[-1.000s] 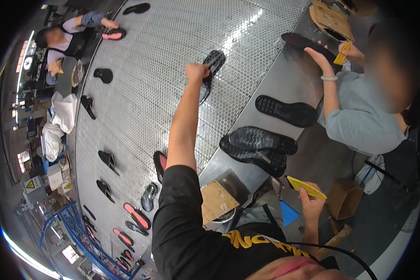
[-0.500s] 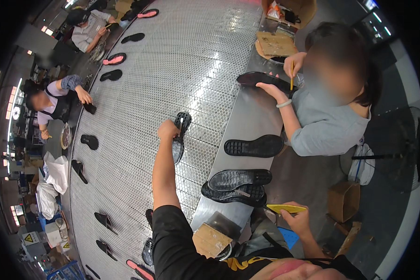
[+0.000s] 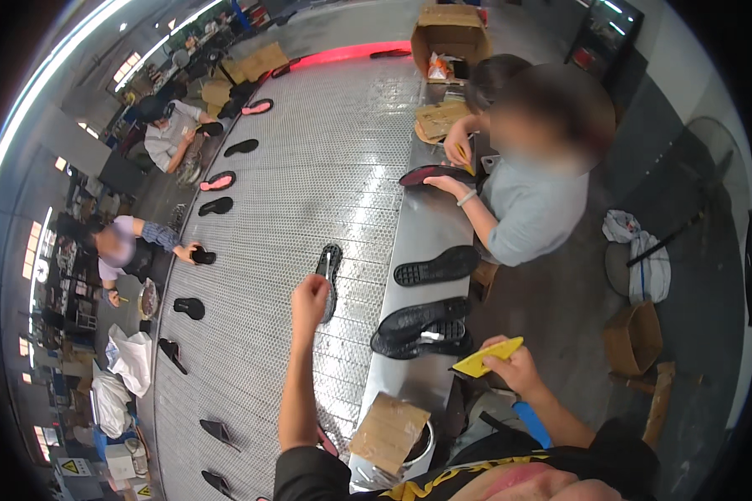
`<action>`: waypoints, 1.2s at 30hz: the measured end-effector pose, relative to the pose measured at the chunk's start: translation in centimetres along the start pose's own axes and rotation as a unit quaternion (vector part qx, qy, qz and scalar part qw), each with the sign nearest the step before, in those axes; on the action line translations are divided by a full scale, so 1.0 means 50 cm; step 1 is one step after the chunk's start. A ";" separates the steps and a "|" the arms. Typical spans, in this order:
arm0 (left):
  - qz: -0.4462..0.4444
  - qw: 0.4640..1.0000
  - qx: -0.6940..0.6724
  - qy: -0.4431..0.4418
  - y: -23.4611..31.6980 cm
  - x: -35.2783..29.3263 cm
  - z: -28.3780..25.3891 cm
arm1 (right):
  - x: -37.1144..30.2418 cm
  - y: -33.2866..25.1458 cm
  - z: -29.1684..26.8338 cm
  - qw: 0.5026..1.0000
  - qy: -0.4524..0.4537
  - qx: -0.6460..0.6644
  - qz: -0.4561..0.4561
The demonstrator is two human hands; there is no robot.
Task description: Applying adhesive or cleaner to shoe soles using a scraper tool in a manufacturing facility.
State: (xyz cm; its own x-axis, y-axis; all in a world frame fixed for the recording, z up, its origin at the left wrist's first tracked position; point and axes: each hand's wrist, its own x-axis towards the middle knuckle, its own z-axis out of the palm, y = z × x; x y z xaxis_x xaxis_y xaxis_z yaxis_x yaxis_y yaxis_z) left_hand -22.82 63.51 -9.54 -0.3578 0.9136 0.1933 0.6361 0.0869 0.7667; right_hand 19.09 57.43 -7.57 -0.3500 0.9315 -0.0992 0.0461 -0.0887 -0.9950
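My left hand [image 3: 311, 298] reaches over the mesh conveyor with its fingers curled into a fist. It overlaps the left edge of a black shoe sole [image 3: 332, 265] lying tread up on the mesh; nothing shows in the fingers. My right hand [image 3: 516, 367] grips a flat yellow-handled brush [image 3: 489, 358], dark at its lower left end. Left of the brush, on the metal ledge, one black sole [image 3: 422, 319] rests on another sole [image 3: 451, 344]. Beyond these lies a single black sole [image 3: 436, 267].
A co-worker in grey [image 3: 535, 204] holds a sole and a thin yellow tool at the ledge. Cardboard [image 3: 390, 432] lies over a round container [image 3: 424, 442] near me. Several soles and shoe pieces line the far side of the conveyor [image 3: 259, 334], where two other people work.
My left hand has drawn back toward me from the sole on the conveyor and curled. The brush in my right hand has turned. The whole view has shifted and tilted.
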 end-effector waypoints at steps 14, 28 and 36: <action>-0.165 0.873 -0.450 0.094 0.347 -0.669 -0.065 | -0.247 -0.137 0.111 0.987 -0.082 0.042 -0.131; -0.242 0.889 -0.389 -0.011 0.498 -0.512 0.101 | -0.061 -0.148 -0.080 0.955 -0.274 0.095 -0.067; -0.248 0.931 -0.263 -0.041 0.534 -0.482 0.135 | -0.034 -0.095 -0.122 0.953 -0.276 0.124 -0.027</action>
State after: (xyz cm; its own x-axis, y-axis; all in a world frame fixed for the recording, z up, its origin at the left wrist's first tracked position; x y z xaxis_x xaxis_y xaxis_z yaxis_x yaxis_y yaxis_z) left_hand 7.38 46.48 2.14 -0.4518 0.8418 -0.2952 -0.0247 0.3190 0.9474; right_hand 25.17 58.40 -2.60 -0.7878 0.6152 0.0295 -0.1847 -0.1903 -0.9642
